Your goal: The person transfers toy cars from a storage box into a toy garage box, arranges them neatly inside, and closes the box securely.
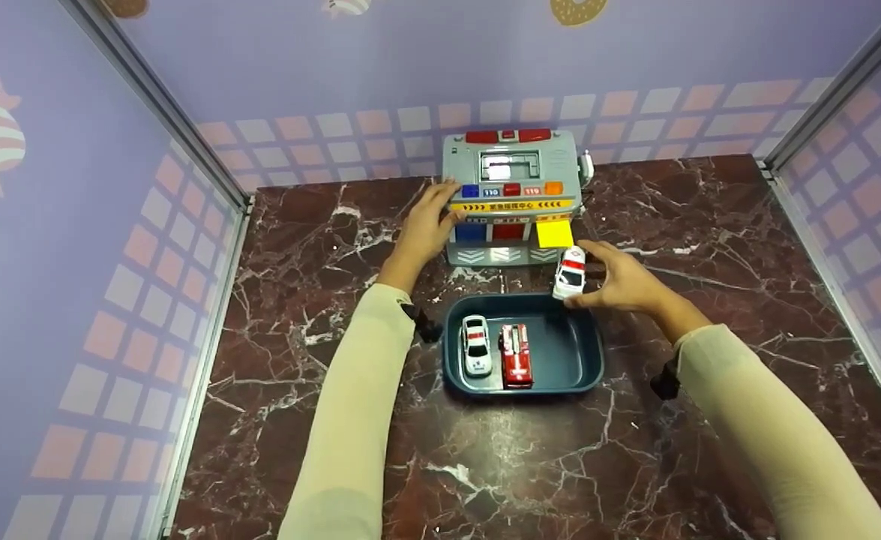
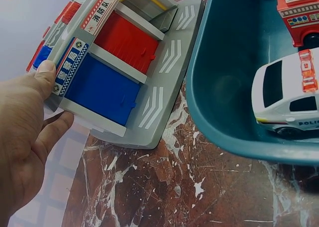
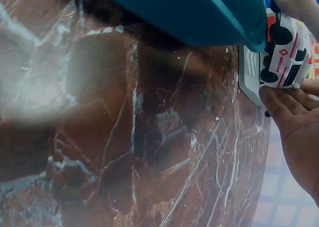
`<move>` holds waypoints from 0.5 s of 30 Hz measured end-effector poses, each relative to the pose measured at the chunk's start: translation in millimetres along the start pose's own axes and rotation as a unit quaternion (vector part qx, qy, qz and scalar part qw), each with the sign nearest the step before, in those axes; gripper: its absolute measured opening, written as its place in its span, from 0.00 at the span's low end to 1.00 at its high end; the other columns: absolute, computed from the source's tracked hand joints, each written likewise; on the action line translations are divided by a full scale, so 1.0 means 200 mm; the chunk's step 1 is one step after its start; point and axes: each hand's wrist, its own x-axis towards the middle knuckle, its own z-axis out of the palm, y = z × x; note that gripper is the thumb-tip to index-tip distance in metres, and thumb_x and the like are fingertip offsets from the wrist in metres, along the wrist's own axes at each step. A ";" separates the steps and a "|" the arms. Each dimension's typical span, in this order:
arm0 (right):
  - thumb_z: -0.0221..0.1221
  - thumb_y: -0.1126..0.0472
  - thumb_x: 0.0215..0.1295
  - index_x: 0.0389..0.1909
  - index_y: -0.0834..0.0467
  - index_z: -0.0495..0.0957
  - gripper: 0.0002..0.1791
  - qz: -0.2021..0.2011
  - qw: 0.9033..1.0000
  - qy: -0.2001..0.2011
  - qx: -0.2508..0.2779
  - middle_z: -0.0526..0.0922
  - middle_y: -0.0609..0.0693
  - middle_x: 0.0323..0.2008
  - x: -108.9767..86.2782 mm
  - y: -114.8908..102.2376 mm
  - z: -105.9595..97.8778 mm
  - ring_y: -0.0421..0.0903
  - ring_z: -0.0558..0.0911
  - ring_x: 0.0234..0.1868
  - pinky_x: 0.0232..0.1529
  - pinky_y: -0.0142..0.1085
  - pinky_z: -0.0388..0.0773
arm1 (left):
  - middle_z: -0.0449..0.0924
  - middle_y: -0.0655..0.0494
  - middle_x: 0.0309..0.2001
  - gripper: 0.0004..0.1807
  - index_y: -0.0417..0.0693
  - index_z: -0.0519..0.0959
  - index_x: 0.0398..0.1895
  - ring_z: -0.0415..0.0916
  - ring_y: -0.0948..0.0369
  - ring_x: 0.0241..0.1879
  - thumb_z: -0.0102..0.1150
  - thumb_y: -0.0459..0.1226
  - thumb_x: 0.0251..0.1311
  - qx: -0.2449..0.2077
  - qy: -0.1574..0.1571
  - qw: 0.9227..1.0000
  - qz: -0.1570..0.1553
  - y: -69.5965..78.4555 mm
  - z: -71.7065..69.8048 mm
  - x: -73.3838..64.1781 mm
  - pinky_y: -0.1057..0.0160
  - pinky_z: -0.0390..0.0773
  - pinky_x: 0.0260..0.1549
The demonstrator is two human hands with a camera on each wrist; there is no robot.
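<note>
A grey toy garage [image 1: 511, 165] with blue, red and yellow doors stands against the back wall. My left hand [image 1: 427, 229] grips its front left corner, fingers on the roof edge and thumb lower down. The blue door [image 2: 102, 90] and red door [image 2: 127, 43] are down, while the yellow door [image 1: 555, 233] is swung up. Just in front of that bay, my right hand [image 1: 624, 279] pinches a white toy ambulance [image 1: 570, 274] with a red stripe between thumb and fingers. In the right wrist view, the ambulance [image 3: 288, 53] is tilted, its wheels showing.
A dark teal tray [image 1: 560, 386] sits in front of the garage. Inside it lie a white toy police car [image 1: 477, 346] and a red toy fire truck [image 1: 516, 356]. Purple patterned panels [image 1: 380, 67] enclose the marbled tabletop [image 1: 298, 247] at the back and sides.
</note>
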 end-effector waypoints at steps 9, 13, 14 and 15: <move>0.84 0.50 0.56 0.86 0.66 0.58 0.64 0.037 0.998 -0.002 0.042 0.72 0.71 0.78 0.07 0.02 0.02 0.68 0.75 0.76 0.81 0.63 0.70 | 0.66 0.46 0.85 0.37 0.46 0.71 0.83 0.63 0.43 0.85 0.60 0.51 0.76 -0.019 0.016 0.999 0.022 0.01 0.00 -0.01 0.44 0.64 0.85; 0.83 0.57 0.59 0.86 0.70 0.55 0.63 0.048 0.993 -0.004 0.105 0.74 0.71 0.76 0.10 0.04 0.03 0.68 0.78 0.74 0.77 0.57 0.77 | 0.67 0.45 0.85 0.38 0.45 0.71 0.83 0.64 0.42 0.84 0.59 0.51 0.75 -0.012 0.016 0.999 0.026 0.00 0.00 -0.01 0.44 0.66 0.84; 0.83 0.58 0.60 0.86 0.70 0.54 0.62 0.051 0.992 -0.004 0.114 0.75 0.71 0.75 0.10 0.05 0.04 0.67 0.79 0.74 0.75 0.55 0.79 | 0.66 0.45 0.85 0.38 0.46 0.71 0.83 0.64 0.42 0.84 0.59 0.51 0.76 -0.009 0.015 1.000 0.025 0.00 0.00 0.00 0.44 0.66 0.84; 0.82 0.58 0.60 0.86 0.71 0.54 0.61 0.054 0.991 -0.003 0.120 0.76 0.71 0.74 0.11 0.05 0.04 0.67 0.80 0.73 0.74 0.53 0.80 | 0.66 0.46 0.85 0.37 0.46 0.70 0.83 0.65 0.43 0.84 0.59 0.51 0.76 -0.008 0.015 1.000 0.025 0.00 0.00 0.00 0.45 0.66 0.84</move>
